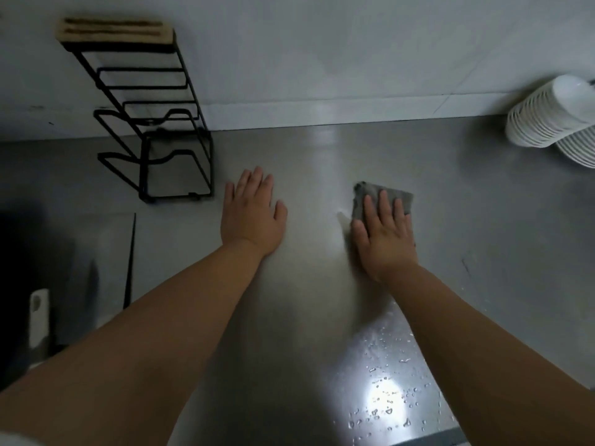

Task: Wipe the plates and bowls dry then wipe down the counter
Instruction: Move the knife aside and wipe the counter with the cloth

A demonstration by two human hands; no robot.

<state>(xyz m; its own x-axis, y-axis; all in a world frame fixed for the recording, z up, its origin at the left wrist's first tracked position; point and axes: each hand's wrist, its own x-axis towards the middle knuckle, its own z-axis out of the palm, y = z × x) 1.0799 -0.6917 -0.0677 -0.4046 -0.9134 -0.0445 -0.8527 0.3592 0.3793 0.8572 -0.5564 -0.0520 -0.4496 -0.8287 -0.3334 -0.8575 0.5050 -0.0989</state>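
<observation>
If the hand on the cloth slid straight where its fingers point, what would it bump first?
Probably the white wall behind the steel counter. The right hand, pressing the grey cloth, has only bare counter ahead; the stacked bowls sit far off to its right.

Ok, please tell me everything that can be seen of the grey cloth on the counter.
The grey cloth is a small piece of soft-looking fabric that lies flat on the shiny metal counter. The right hand presses on it with straight fingers and hides its near part; the far edge and corners show beyond the fingertips. Nothing else touches it. The water drops lie nearer the person, apart from it. Whether it is damp cannot be told.
</observation>
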